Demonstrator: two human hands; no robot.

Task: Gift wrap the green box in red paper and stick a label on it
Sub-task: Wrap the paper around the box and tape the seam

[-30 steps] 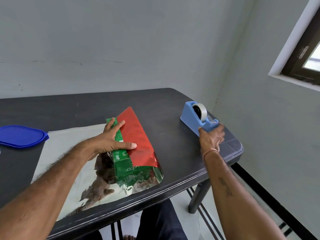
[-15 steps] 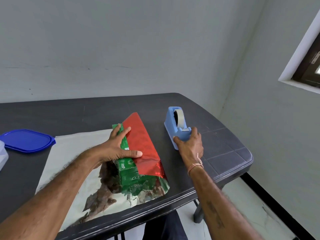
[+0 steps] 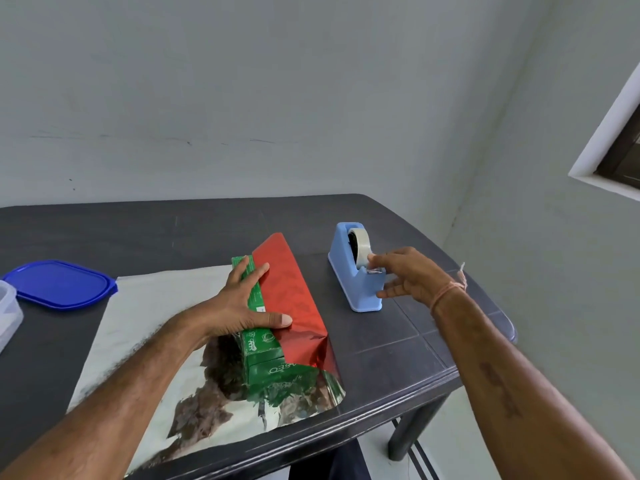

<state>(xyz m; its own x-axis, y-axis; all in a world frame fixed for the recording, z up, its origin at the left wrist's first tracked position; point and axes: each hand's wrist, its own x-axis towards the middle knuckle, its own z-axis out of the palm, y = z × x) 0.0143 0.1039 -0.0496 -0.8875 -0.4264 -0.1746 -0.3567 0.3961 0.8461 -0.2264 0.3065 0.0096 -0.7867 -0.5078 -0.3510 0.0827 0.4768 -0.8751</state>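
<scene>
Red glossy paper folds over the rectangular green box on the dark table, pressed by the flat left hand. The right hand, fingers loosely spread, touches tape in the blue dispenser.

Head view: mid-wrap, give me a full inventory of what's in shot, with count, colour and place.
green box: one, green, on the paper near the table's front edge, partly covered
wrapping paper: one sheet, red outside, silver inside, spread under the box, red flap folded over it
tape dispenser: one, light blue, right of the box
lid: one, dark blue, table's left
container: one, clear, left edge, cut off
table: one, dark grey
window: one, dark frame, upper right
left hand: flat on box and flap
right hand: fingers at the dispenser's cutter
</scene>
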